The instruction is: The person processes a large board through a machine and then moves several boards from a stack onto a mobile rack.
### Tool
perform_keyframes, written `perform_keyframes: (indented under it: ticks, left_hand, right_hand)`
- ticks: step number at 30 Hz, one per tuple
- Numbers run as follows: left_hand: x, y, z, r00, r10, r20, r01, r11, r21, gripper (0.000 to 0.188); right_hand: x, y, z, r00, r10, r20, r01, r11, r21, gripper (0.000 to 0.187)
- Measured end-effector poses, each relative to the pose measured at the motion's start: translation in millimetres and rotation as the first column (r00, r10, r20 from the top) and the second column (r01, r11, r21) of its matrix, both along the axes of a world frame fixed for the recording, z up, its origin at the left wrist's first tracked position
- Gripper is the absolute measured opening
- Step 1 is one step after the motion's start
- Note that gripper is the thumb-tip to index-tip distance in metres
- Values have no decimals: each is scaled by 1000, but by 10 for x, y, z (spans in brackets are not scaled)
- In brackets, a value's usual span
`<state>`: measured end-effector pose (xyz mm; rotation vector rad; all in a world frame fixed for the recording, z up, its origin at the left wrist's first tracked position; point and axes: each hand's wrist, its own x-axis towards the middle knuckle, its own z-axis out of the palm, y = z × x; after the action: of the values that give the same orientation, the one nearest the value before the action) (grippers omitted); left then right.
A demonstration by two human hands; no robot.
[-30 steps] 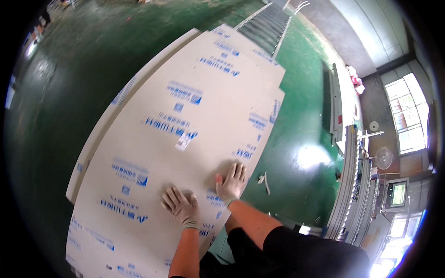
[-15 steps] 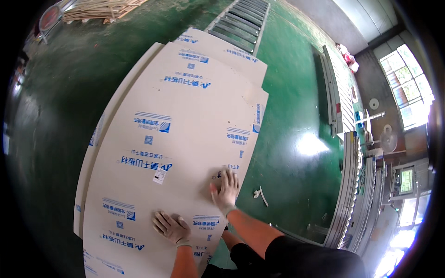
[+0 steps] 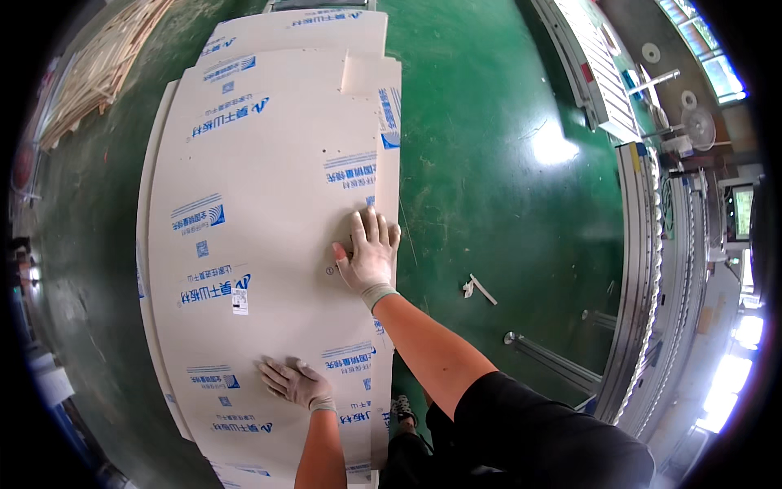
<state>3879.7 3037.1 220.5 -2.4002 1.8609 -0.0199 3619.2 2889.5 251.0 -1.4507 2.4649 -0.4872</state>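
Under both my hands lies a large pale board [image 3: 269, 171] with blue printing and a small white label [image 3: 239, 301]. It rests on other similar boards; a strip of a lower board [image 3: 150, 212] shows along its left side, and another board [image 3: 297, 31] sticks out at the far end. My left hand [image 3: 297, 383], in a light work glove, presses flat on the near part of the top board, fingers spread. Farther up, near the right edge, my gloved right hand [image 3: 371, 254] lies flat with its fingers stretched out. Neither hand grips anything.
White scraps [image 3: 481, 289] lie on the green floor right of the stack. Beyond them stands metal machinery with long rails [image 3: 639, 269]. A roller conveyor section [image 3: 599, 73] is at the far right, a pile of wooden strips [image 3: 102, 69] at the far left.
The top board has shifted left over the stack: less lower board shows on its left, more on its right. Both hands stay flat on it. My view has turned.
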Motion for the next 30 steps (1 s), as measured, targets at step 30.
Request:
perform_keyframes:
  ticks: [30]
  left_hand:
    - [-85, 152, 57, 978, 114, -175, -117, 993, -3, 78]
  right_hand:
    - [56, 68, -75, 993, 68, -92, -71, 997, -32, 68]
